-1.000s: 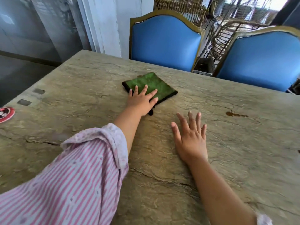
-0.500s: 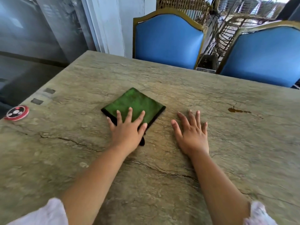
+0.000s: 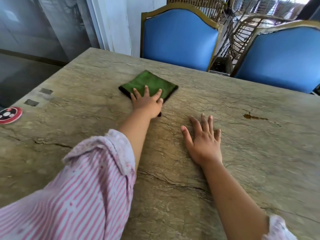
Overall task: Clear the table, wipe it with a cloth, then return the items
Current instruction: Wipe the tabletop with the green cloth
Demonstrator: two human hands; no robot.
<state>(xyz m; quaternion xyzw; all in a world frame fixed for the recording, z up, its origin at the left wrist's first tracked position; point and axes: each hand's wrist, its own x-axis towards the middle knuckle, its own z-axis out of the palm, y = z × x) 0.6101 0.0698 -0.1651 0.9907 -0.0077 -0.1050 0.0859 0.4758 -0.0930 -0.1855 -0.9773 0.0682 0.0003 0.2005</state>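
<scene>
A folded green cloth (image 3: pixel 152 83) with a dark edge lies flat on the stone table (image 3: pixel 242 153), toward the far middle. My left hand (image 3: pixel 147 103) presses on the cloth's near half with straight, spread fingers, arm stretched out. My right hand (image 3: pixel 203 141) rests flat on the bare tabletop, to the right of the cloth and nearer to me, fingers straight and apart from the cloth.
A round red and white coaster (image 3: pixel 9 115) sits at the table's left edge. A small brown stain (image 3: pixel 251 116) marks the table at the right. Two blue padded chairs (image 3: pixel 180 37) (image 3: pixel 284 58) stand along the far edge. Wicker furniture is behind them.
My left hand has pushed the cloth away from me again, after pulling it closer half a second ago. My right hand has stayed flat in the same place.
</scene>
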